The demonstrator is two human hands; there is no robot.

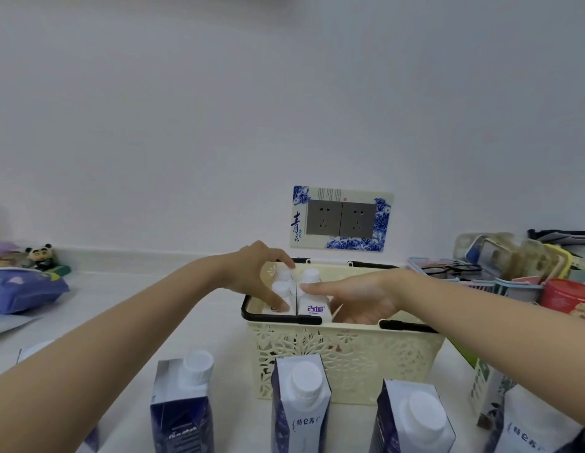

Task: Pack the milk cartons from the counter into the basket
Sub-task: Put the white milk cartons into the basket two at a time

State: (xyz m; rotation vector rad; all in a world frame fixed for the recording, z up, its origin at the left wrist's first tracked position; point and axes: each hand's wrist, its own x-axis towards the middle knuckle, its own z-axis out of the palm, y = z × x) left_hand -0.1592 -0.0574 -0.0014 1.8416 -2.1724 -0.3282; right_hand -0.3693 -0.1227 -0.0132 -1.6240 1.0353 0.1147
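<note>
White screw-capped milk cartons [312,300] stand upright in my cream perforated plastic basket [346,354]; three blue-and-white cartons [300,403] stand on the counter before it.

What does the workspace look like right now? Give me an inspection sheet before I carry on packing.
Surface: pale counter, against a white wall.
Job's things: cream basket with black handles, white-capped cartons in basket upright at its left end; three dark blue milk cartons upright on the counter in front, a fourth partly cut off at the right edge.
Clutter: purple packet and panda figure at left; glasses, red tin and containers at right.
Hands: left hand curled over the cartons in basket; right hand inside the basket, fingers against them.
Cables: nothing seen.
Surroundings: double wall socket, nothing plugged in.
</note>
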